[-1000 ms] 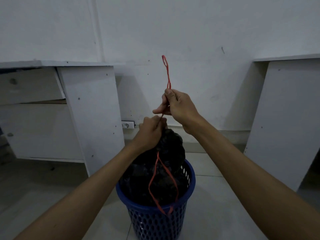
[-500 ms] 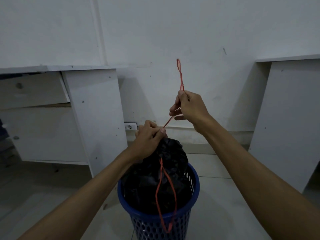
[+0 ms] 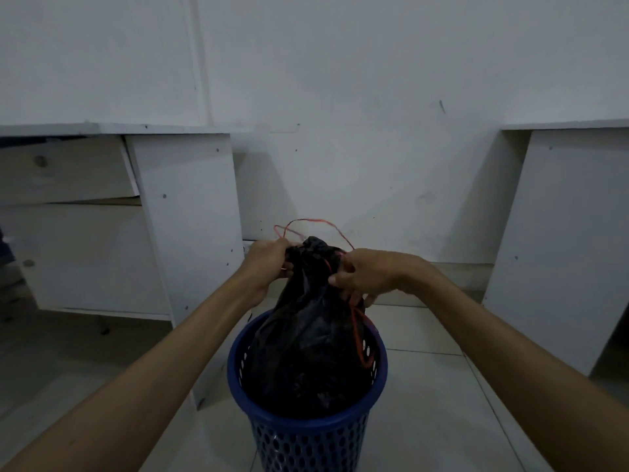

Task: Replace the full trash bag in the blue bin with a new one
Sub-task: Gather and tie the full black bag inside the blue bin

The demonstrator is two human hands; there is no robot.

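The blue bin point(image 3: 308, 434), a perforated plastic basket, stands on a pale tiled floor point(image 3: 425, 403) in a dim room. Behind the bin rises a white wall point(image 3: 340, 80), scuffed and marked, with a socket point(image 3: 247, 247) low down just left of the bag's top. To the left of the bin is a white desk unit point(image 3: 183, 212) under a thin tabletop point(image 3: 112, 128), its drawer fronts sitting slightly crooked. To the right of the bin, well apart, stands another white panel point(image 3: 565, 233) under a second tabletop edge.

The black trash bag point(image 3: 306, 345) sits inside the bin, its gathered neck drawn up above the rim. The left hand point(image 3: 269, 267) has its grip curled around the neck from the left. The right hand point(image 3: 366, 275) pinches the neck from the right, fingers closed on the plastic and the red drawstring point(image 3: 315, 221). That string arcs in a loop above the neck between the hands, and another length hangs down the bag's right side to the bin's rim
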